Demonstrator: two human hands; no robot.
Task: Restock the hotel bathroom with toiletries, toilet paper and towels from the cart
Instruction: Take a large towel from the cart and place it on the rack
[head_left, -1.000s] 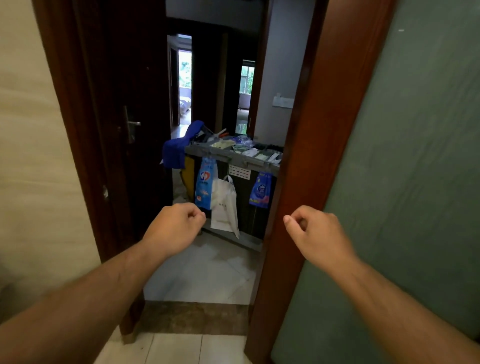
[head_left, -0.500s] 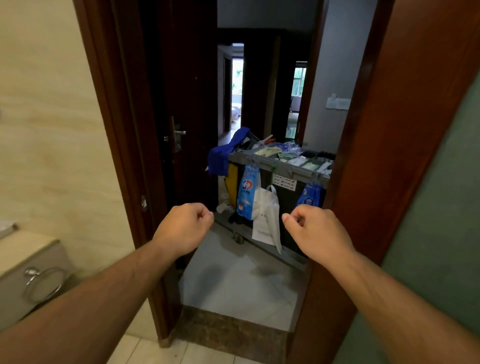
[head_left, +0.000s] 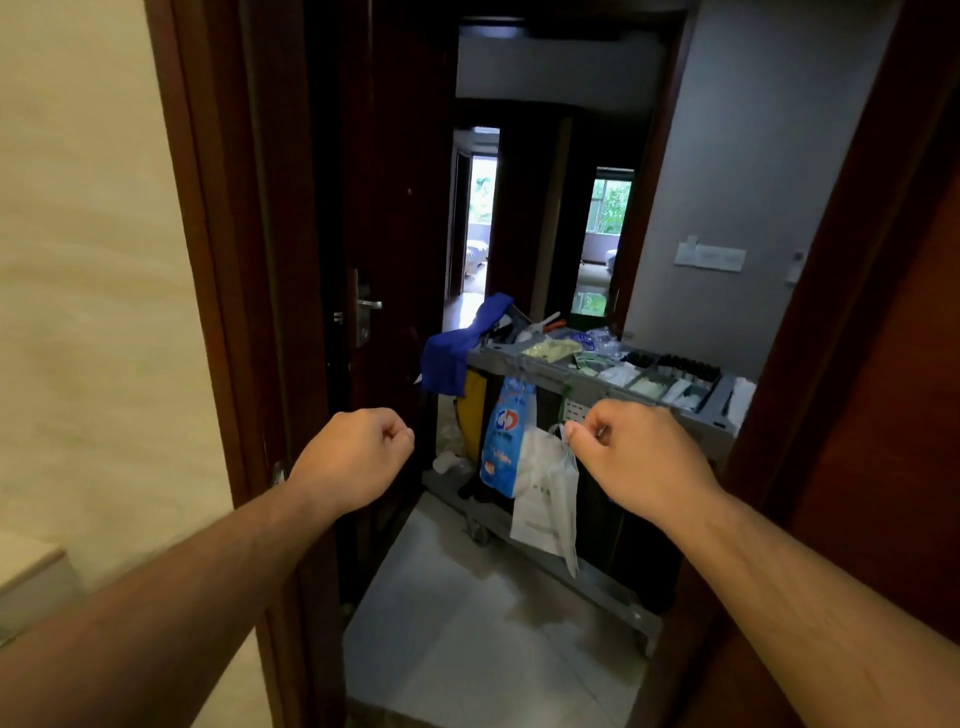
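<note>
Fists on both sides: my left hand (head_left: 353, 457), just right of the dark wooden door frame (head_left: 208, 260), curls on nothing. Beyond my hands stands the grey housekeeping cart (head_left: 706, 431), with a blue cloth (head_left: 447, 358), a blue-and-white pouch (head_left: 506, 436) and a white plastic bag (head_left: 545, 499) hanging. My right hand (head_left: 639, 457) is curled too, empty.

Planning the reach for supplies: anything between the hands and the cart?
Nothing visible does. The door stands open; the cart sits beyond the doorway, ahead of the left hand and right hand. Bags hang on its near side.
</note>
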